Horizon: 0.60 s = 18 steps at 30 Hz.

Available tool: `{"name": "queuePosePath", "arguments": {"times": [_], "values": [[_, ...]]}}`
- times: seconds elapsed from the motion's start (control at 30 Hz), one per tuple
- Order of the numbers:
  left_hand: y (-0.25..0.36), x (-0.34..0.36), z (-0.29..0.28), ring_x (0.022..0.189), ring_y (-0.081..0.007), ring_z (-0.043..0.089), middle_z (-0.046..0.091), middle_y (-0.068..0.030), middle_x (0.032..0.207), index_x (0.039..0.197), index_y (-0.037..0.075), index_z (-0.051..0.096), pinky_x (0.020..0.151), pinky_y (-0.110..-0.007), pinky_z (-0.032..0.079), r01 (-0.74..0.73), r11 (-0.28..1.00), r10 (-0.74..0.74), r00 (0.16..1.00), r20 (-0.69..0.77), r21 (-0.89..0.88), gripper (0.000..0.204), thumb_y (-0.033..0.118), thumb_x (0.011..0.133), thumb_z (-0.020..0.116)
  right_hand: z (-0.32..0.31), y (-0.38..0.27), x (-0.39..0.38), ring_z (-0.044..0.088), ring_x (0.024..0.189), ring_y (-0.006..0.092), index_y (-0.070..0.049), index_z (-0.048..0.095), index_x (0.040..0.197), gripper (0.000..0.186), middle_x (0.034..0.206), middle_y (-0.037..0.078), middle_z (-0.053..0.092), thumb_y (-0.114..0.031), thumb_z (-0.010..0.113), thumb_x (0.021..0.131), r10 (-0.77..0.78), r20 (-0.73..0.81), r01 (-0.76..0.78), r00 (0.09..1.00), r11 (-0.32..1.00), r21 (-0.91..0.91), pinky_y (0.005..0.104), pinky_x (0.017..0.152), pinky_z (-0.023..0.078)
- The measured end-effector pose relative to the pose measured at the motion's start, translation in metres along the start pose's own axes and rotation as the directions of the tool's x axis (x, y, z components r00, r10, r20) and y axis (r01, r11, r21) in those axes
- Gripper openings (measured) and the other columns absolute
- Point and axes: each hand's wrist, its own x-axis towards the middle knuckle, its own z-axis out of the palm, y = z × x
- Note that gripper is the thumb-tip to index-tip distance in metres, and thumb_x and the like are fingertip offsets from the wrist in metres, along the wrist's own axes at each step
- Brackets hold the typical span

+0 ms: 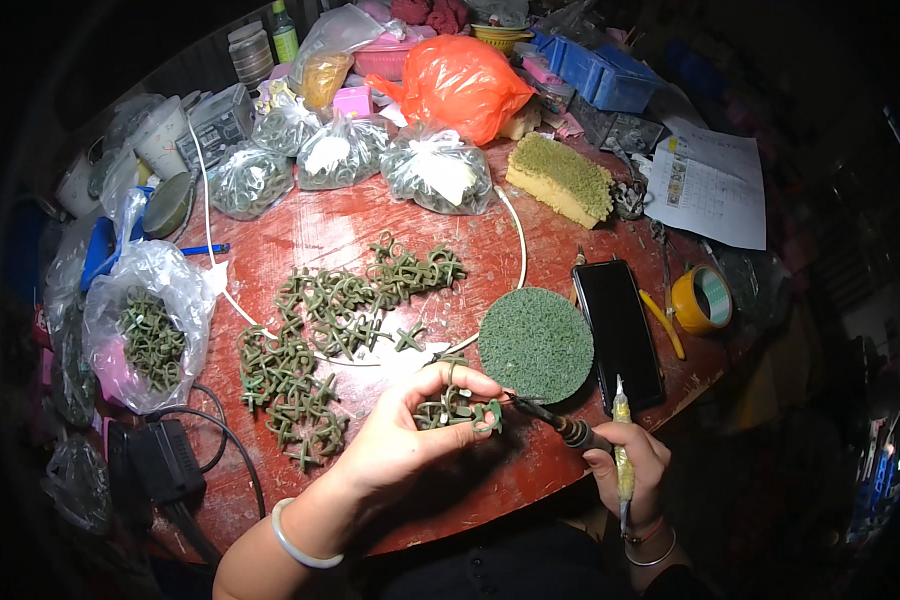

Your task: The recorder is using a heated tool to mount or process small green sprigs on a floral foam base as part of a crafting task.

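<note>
My left hand (388,445) pinches a small cluster of green ring-shaped pieces (452,410), waxy-looking, between thumb and fingers. My right hand (638,465) is closed around a soldering-iron-like pen (574,432) with a dark grip, its thin tip close to the cluster; whether it touches I cannot tell. A slim tool with a yellow-wrapped handle (623,440) also sits in the right hand, pointing upward. Just beyond the hands lies a round green textured pad (536,345). To the left, loose olive-green ring-shaped pieces (295,390) are heaped on the red table (420,520).
An open plastic bag (150,340) of similar pieces stands at left, beside a black power adapter (165,460). Tied bags (435,170) line the back. A phone (620,330), tape roll (701,300), sponge block (560,180) and paper sheet (710,185) lie at right. A white cord (520,230) crosses the table.
</note>
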Motion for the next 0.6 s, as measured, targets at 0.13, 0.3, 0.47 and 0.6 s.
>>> {"name": "queuePosePath", "arguments": {"times": [0.13,0.3,0.47,0.6], "values": [[0.0006,-0.0001,-0.0001,0.098,-0.0156,0.063,0.060,-0.0138,0.121,0.110,0.002,0.057,0.085,-0.028,0.052,-0.009,1.000,0.009,1.000,0.011,-0.004,0.030,-0.007,0.083,0.065,0.0000,-0.0009,0.0006,0.063,0.063,0.0275,-0.002,0.062,0.092,0.023,0.075,0.010,0.063,-0.017,0.075,0.081,0.006,-0.005,-0.006,1.000,1.000,0.014,0.0331,0.055,0.049],[0.0008,-0.0001,-0.0004,0.097,-0.0158,0.063,0.060,-0.0139,0.120,0.111,0.002,0.056,0.085,-0.028,0.052,0.000,1.000,0.000,1.000,0.004,0.025,0.030,-0.006,0.084,0.064,0.0001,-0.0014,-0.0006,0.062,0.063,0.0242,-0.001,0.061,0.091,0.025,0.075,0.010,0.063,-0.022,0.073,0.084,0.017,0.004,-0.017,1.000,1.000,0.006,0.0311,0.057,0.048],[-0.0001,0.0007,0.0007,0.097,-0.0111,0.063,0.064,-0.0064,0.107,0.113,0.002,0.057,0.087,-0.025,0.050,-0.054,0.998,0.053,0.998,0.023,0.026,0.027,-0.002,0.087,0.064,0.0003,-0.0011,-0.0017,0.062,0.065,0.0213,0.001,0.061,0.091,0.029,0.076,0.011,0.063,-0.025,0.072,0.086,0.026,-0.012,-0.026,1.000,1.000,0.002,0.0291,0.060,0.048],[-0.0006,0.0009,-0.0009,0.099,-0.0158,0.063,0.060,-0.0135,0.120,0.110,0.002,0.057,0.085,-0.029,0.052,-0.031,0.998,0.030,0.999,0.010,0.049,0.030,-0.006,0.083,0.066,-0.0001,-0.0010,-0.0014,0.062,0.065,0.0213,0.001,0.061,0.091,0.029,0.076,0.011,0.063,-0.025,0.072,0.086,0.029,0.015,-0.029,0.999,1.000,-0.003,0.0289,0.060,0.048]]}}
